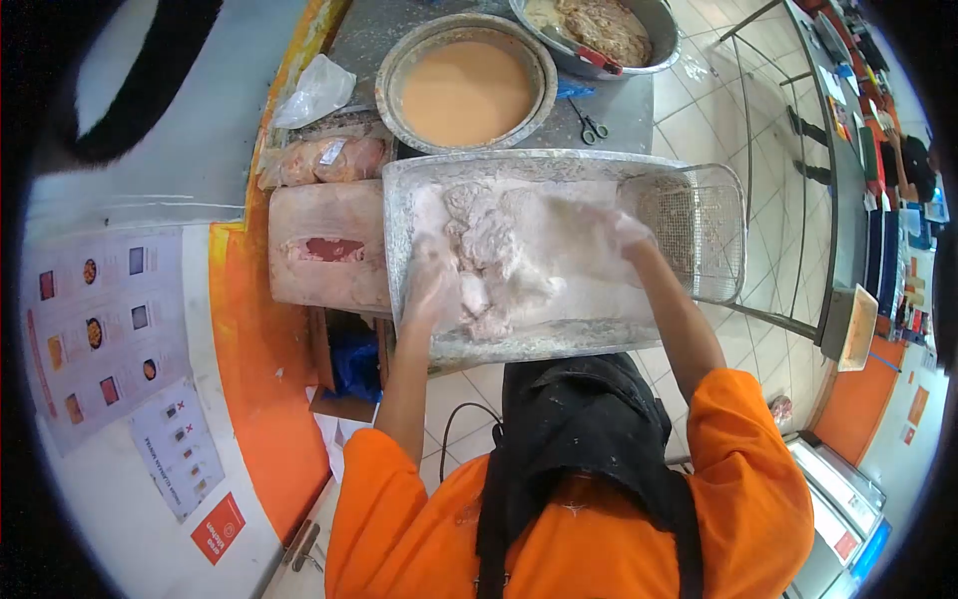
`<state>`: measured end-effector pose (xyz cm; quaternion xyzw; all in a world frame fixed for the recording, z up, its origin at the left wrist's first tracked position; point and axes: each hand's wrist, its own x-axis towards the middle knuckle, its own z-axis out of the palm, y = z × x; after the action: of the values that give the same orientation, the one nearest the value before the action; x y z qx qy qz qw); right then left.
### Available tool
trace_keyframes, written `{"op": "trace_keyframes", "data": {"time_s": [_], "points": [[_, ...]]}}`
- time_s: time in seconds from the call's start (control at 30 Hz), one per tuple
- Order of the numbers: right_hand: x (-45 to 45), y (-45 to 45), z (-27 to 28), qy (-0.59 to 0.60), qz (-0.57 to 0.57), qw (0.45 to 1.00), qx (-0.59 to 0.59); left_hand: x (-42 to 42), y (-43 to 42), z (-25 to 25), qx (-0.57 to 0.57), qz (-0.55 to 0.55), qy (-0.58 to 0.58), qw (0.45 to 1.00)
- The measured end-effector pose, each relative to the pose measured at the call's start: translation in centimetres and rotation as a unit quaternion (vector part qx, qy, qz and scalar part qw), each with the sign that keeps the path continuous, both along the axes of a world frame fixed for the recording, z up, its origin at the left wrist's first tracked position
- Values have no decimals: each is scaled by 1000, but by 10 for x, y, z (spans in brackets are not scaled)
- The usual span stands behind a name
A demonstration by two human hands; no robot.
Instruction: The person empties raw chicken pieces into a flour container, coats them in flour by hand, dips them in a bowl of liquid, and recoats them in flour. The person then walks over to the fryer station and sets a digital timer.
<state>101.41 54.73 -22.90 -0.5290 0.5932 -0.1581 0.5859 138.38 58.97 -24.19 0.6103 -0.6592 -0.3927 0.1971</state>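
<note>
A large metal tub [559, 160] holds white flour [579, 290]. Several flour-coated pieces that look like chicken [484, 235] lie heaped in its left half. My left hand [431, 283], whitened with flour or in a clear glove, is at the left side of this heap; its fingers blend into the flour. Over the flour in the right half is my right hand [621, 234], smeared by motion, so I cannot make out its fingers. A wire basket [697, 235] sits at the tub's right end, beside my right hand.
Behind the tub stand a bowl of orange-beige liquid [467, 95] and a metal bowl with battered pieces [604, 35]. Scissors [591, 128] lie near them. At left are a floury container [324, 270], bagged meat [329, 160] and a plastic bag [317, 92].
</note>
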Motion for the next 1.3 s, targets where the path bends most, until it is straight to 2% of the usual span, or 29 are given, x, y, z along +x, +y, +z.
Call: {"op": "trace_keyframes", "data": {"time_s": [0.03, 0.07, 0.1, 0.2, 0.27, 0.33, 0.37, 0.43, 0.5, 0.57, 0.67, 0.7, 0.77, 0.83, 0.9, 0.97, 1.0, 1.07, 1.13, 1.17, 1.23, 1.27, 1.3], "points": [[1, -12, -1, 7, -30, 1000, -4, 3, -8, -13, -60, -6, -75, 995], [15, -24, 20, 18, -66, 997, 28, -4, -23, -6, -100, -40, -167, 980], [31, -38, 9, 3, -81, 994, 75, -11, -35, 2, -138, -75, -259, 953], [87, -67, -28, -76, -106, 970, 203, -44, -60, 39, -27, 31, -106, 994], [122, -63, -15, -130, -62, 976, 164, -56, -59, 44, 24, 51, -126, 990], [133, -53, 1, -176, 59, 982, 33, -58, -60, 55, 110, 105, -24, 988], [120, -45, -15, -263, 121, 957, 8, -52, -53, 78, 174, 149, 85, 970], [88, -41, -12, -173, 134, 975, 48, -39, -35, 111, 288, 233, 297, 880], [62, -40, 2, -83, 153, 981, 86, -28, -9, 91, 214, 186, 24, 959], [54, -37, 10, 6, 171, 978, 121, -23, 7, 76, 194, 98, -141, 966], [79, 6, -51, 46, 223, 973, -33, -30, 9, 61, 197, -74, -202, 957], [92, 16, -34, -9, 141, 988, 59, -33, 7, 56, 162, -126, -215, 955], [122, 21, 21, -121, -34, 964, 234, -29, 5, 35, 61, -206, -225, 950], [98, 37, -31, -216, 28, 972, 86, -25, 12, -13, -66, -260, -206, 941], [91, 40, -45, -199, -7, 980, 24, -15, 19, -75, -239, -215, -193, 927], [103, 25, -20, -75, -140, 986, 47, -14, 18, -73, -329, -190, -180, 907], [106, 23, -9, -37, -165, 984, 58, -15, 17, -66, -336, -191, -174, 906], [105, 18, 18, 42, -216, 972, 78, -27, 2, -10, -354, -195, -160, 901], [78, 20, 60, 18, -93, 992, 80, -41, -15, 50, -373, -199, -142, 895], [63, 20, 73, 5, -30, 996, 78, -41, -21, 78, -366, -255, -251, 859], [40, 14, 77, 61, -39, 982, 175, -32, -16, 59, -126, -241, -205, 940], [35, 14, 77, 88, -44, 970, 224, -32, -12, 49, -81, -205, -176, 959], [38, 20, 59, 267, 91, 954, 99, -32, -9, 40, -38, -165, -145, 975]]}}
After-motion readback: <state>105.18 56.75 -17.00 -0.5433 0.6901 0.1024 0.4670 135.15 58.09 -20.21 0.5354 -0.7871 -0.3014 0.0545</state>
